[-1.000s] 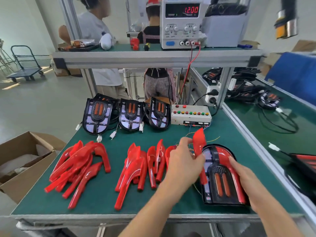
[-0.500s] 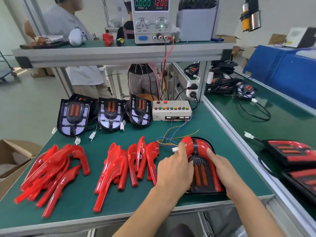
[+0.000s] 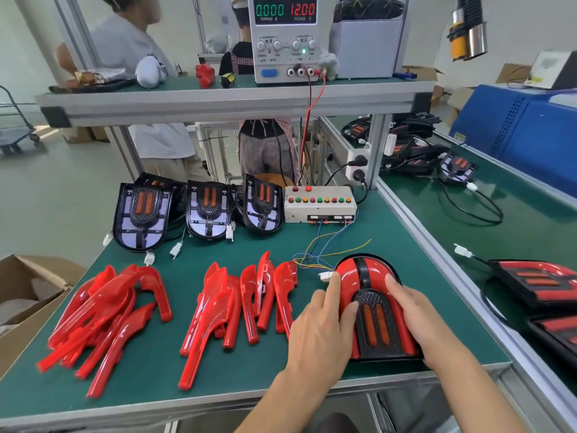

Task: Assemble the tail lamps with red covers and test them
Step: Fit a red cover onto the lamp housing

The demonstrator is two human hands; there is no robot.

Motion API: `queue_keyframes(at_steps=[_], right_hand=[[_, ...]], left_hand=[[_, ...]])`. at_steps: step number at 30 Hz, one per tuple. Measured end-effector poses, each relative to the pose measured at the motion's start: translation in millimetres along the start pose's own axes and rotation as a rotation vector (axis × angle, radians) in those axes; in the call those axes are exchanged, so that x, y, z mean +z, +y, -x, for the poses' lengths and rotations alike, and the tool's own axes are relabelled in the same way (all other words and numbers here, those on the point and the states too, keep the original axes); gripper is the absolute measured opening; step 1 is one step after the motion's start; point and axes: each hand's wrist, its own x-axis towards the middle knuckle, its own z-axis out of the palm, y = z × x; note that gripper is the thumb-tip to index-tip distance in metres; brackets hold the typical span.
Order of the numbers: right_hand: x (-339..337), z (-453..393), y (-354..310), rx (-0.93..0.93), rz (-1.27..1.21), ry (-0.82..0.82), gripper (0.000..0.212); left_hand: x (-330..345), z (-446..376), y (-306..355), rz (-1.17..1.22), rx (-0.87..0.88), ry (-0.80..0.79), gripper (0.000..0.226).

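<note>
Left hand [image 3: 321, 326] fingers straight, pressing left red cover of tail lamp [image 3: 373, 307], right hand [image 3: 412, 314] flat on right cover, lamp at table [image 3: 406, 232] front edge, spare red covers [image 3: 243, 304] beside it.

Left hand [image 3: 318, 331], right hand [image 3: 412, 320]: fingers outstretched, flat.

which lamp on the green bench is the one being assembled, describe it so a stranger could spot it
Start at the green bench mat, then go to its near right corner. The black tail lamp there lies under the left hand and right hand. Unlike the three bare black lamps at the back, it wears glossy red covers.
</note>
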Motion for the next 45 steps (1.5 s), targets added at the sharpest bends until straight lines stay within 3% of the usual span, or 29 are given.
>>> queue_keyframes(at_steps=[3,8,12,15,23,26,31,36,45], right_hand=[[-1.0,2.0,3.0,-0.02,-0.039,0.013,0.052],[-4.3,7.0,7.0,-0.071,-0.121,0.051,0.057],[-4.5,7.1,9.4,-0.108,-0.149,0.074,0.054],[-3.6,5.1,7.2,-0.143,-0.132,0.051,0.05],[-3.8,-7.1,-4.4,-0.119,-0.06,-0.021,0.047],[0.0,-8.5,-0.3,-0.145,-0.073,0.005,0.046],[2.2,-7.9,6.0,-0.164,-0.07,0.016,0.041],[2.9,-9.8,7.6,-0.174,-0.059,0.041,0.038],[3.9,-10.8,7.8,-0.176,-0.066,0.016,0.046]], left_hand=[[2.3,2.6,5.6,0.23,-0.121,-0.003,0.054],[4.3,-4.3,13.9,0.756,-0.487,-0.204,0.037],[1.8,-10.6,8.4,1.055,-0.565,-0.302,0.032],[-1.7,-14.1,1.1,1.138,-0.546,-0.318,0.038],[-12.0,-22.7,-14.5,0.989,-0.391,-0.363,0.05],[-9.2,-20.4,-11.3,0.824,-0.3,-0.299,0.07],[-3.3,-7.2,-6.3,0.515,-0.113,-0.146,0.071],[0.4,-4.3,-2.6,0.437,-0.104,-0.092,0.063],[12.1,-4.5,-2.1,0.51,-0.143,-0.051,0.056]])
